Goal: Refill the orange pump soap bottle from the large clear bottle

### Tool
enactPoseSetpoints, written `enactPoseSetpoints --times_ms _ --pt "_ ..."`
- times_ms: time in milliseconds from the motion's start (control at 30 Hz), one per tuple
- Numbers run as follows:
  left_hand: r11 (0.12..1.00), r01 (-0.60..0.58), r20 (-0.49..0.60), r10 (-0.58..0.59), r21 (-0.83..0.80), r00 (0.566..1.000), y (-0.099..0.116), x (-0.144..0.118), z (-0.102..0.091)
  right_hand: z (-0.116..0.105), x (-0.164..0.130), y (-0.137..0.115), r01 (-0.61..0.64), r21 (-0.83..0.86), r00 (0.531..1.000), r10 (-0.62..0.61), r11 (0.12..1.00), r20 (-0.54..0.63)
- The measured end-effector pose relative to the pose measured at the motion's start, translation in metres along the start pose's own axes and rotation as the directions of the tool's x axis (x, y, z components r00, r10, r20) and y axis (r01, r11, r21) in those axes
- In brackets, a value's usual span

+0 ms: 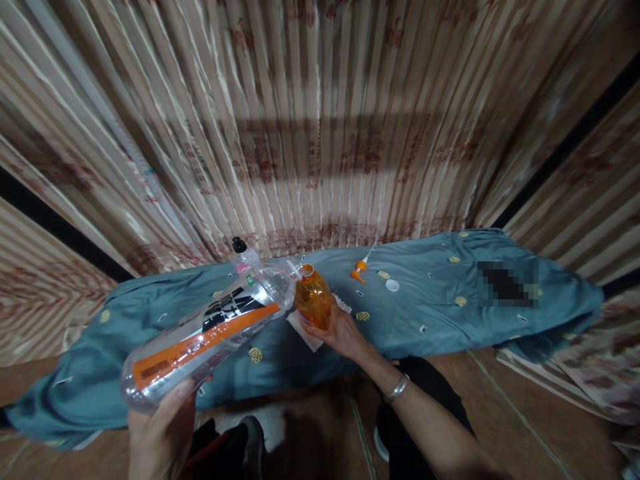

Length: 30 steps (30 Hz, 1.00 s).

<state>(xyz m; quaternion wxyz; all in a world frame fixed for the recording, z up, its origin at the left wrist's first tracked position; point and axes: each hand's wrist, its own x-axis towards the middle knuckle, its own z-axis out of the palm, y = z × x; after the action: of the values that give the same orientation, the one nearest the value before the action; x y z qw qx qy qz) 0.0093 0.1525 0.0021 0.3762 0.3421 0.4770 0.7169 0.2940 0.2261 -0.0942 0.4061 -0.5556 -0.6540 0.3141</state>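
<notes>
At lower left, the left hand (160, 433) grips the base of a clear bottle (210, 333), tilted up-right, mouth touching an orange bottle (314, 300) at center. The right hand's (340, 330) fingers wrap the orange bottle on the blue-covered tabletop (450, 313).

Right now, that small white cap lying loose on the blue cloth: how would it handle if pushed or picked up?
The white cap looks small and thin, so probably very light. It lies flat, so unlikely to roll unless tipped on edge. The blue cloth is soft and creased, so a push may snag rather than slide.
</notes>
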Motion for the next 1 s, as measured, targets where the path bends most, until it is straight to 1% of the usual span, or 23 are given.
enactPoseSetpoints --times_ms 67,200,433,667,867,1000 --pt "1.000 -0.010 0.002 0.010 -0.004 1.000 0.0029 -0.0052 0.0052 0.0003 0.0002 -0.0008 -0.012 -0.001 1.000 0.012 1.000 -0.002" --pt "1.000 0.005 -0.001 -0.005 -0.007 1.000 0.0060 -0.0105 0.0111 0.0008 0.0006 0.0003 0.008 0.012 1.000 -0.008 1.000 -0.007" --pt "1.000 -0.023 0.038 0.023 0.013 0.999 0.0025 -0.0050 0.0038 0.0016 0.0015 0.0006 0.001 -0.001 1.000 -0.001 1.000 0.000" --pt "1.000 -0.024 0.025 0.023 0.002 0.999 0.0051 -0.0101 0.0094 0.0023 0.0013 0.0009 0.003 -0.019 1.000 -0.003 1.000 -0.015" --pt "0.999 -0.036 0.041 0.036 0.006 0.999 0.0016 -0.0066 0.0059 0.0037 0.0015 0.0042 0.020 -0.029 0.999 -0.020 0.999 -0.029" --pt "0.999 -0.039 0.043 0.038 0.015 0.998 0.0018 -0.0067 0.0071 0.0034 0.0011 0.0030 0.024 -0.022 0.999 -0.025 0.999 -0.046"
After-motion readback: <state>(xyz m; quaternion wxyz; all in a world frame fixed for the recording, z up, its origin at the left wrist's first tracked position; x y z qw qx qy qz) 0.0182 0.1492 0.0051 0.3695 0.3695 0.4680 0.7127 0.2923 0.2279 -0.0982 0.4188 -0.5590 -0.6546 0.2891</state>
